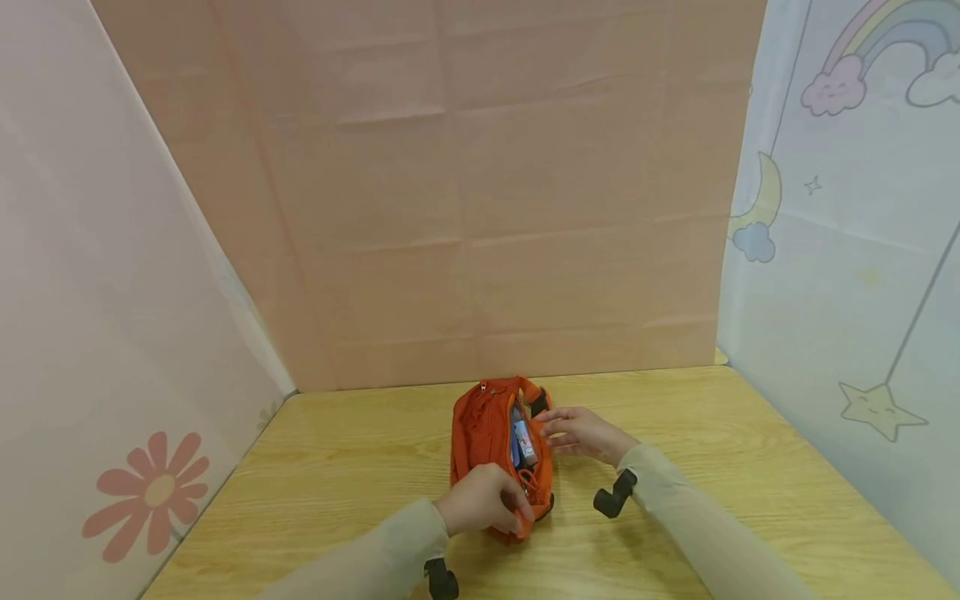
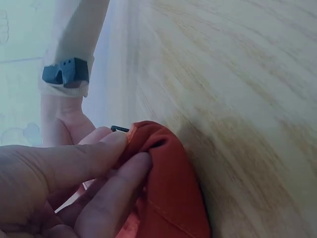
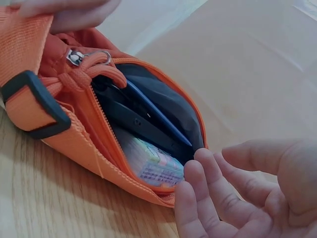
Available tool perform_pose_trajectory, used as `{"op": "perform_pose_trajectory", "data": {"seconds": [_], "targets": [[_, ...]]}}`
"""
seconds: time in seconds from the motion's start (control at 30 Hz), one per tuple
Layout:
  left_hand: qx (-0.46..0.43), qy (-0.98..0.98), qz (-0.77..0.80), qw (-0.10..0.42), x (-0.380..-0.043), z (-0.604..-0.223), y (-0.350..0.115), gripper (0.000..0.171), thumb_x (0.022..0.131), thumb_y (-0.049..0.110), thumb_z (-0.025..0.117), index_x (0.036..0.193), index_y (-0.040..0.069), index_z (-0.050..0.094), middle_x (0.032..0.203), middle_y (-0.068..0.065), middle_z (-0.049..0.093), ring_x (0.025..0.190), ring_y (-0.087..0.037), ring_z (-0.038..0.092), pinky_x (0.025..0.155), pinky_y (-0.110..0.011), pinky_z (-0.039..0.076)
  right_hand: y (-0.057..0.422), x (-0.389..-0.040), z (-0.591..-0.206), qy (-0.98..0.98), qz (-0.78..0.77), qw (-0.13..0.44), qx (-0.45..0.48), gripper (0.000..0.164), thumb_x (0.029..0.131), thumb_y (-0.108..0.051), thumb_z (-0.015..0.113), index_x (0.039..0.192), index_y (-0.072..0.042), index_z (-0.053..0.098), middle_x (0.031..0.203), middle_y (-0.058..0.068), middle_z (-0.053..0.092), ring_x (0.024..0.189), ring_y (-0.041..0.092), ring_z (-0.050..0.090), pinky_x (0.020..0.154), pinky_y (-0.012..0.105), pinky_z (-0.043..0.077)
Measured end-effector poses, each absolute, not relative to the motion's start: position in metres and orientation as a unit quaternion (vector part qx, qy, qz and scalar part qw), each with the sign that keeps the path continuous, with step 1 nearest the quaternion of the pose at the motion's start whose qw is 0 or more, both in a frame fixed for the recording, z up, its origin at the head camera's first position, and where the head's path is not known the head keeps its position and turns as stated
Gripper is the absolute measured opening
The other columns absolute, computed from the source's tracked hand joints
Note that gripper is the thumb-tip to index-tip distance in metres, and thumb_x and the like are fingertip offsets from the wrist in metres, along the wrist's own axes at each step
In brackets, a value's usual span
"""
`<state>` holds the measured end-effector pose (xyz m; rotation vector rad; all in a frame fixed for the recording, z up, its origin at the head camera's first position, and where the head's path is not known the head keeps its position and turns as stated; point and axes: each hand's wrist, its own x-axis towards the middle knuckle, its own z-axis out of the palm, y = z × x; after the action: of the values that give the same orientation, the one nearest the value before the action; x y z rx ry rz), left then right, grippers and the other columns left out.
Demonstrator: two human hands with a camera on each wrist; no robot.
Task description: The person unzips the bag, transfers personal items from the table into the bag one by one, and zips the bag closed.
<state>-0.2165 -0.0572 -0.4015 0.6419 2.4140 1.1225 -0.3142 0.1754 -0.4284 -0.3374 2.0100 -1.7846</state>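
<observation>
An orange-red zip bag (image 1: 480,429) lies on the table, its zip open along the right side. My left hand (image 1: 487,500) pinches the fabric at the bag's near end between thumb and fingers. Beside the far end of the opening is my right hand (image 1: 588,435), its fingers loosely extended and at the rim in the right wrist view, holding nothing. Inside the bag I see a plastic-wrapped packet with a colourful print (image 3: 154,163), a long black object (image 3: 141,126) and a thin blue-edged object (image 3: 158,113). An orange cord pull (image 3: 94,69) hangs on the zip.
The bag's strap with a black buckle (image 3: 37,106) runs along its side. A wood-grain table (image 1: 345,467) lies below. An orange-pink cloth (image 1: 465,208) hangs behind, with printed white sheets (image 1: 840,292) at both sides.
</observation>
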Motion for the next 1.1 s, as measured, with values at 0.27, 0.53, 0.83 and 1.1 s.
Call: {"op": "perform_pose_trajectory", "data": {"seconds": [0.27,0.53,0.83,1.1], "targets": [[0.203,0.848,0.433,0.227,-0.219,-0.404,-0.061,0.015,0.076,-0.006,0.076,0.080,0.008,0.079,0.080,-0.004,0.073,0.069,-0.010,0.062,0.060,-0.025,0.053,0.168,-0.307,-0.424,0.737,-0.624,0.209,-0.153,0.039,0.100,-0.012,0.050,0.133,0.010,0.049,0.101,0.007,0.065,0.083,0.013,0.064,0.077,0.033,0.055],[0.202,0.845,0.437,0.233,-0.218,-0.403,-0.061,0.014,0.077,-0.007,0.075,0.081,0.006,0.079,0.081,-0.004,0.073,0.070,-0.010,0.062,0.063,-0.027,0.055,0.154,-0.292,-0.415,0.763,-0.577,0.211,-0.203,0.035,0.097,-0.013,0.056,0.126,0.007,0.055,0.111,0.017,0.065,0.098,0.027,0.065,0.086,0.044,0.054],[0.202,0.845,0.440,0.229,-0.219,-0.405,-0.061,0.013,0.076,-0.006,0.076,0.079,0.007,0.079,0.080,-0.004,0.074,0.068,-0.009,0.060,0.060,-0.024,0.053,0.148,-0.275,-0.414,0.797,-0.514,0.212,-0.236,0.027,0.092,-0.012,0.064,0.115,0.002,0.063,0.103,0.009,0.067,0.088,0.016,0.061,0.074,0.041,0.055],[0.214,0.843,0.440,0.225,-0.218,-0.405,-0.063,0.016,0.074,-0.008,0.075,0.080,0.006,0.078,0.079,0.001,0.072,0.067,-0.008,0.059,0.058,-0.023,0.051,0.142,-0.264,-0.415,0.813,-0.476,0.204,-0.266,0.026,0.085,-0.010,0.072,0.109,-0.001,0.066,0.089,0.003,0.064,0.077,0.012,0.057,0.061,0.029,0.048]]}}
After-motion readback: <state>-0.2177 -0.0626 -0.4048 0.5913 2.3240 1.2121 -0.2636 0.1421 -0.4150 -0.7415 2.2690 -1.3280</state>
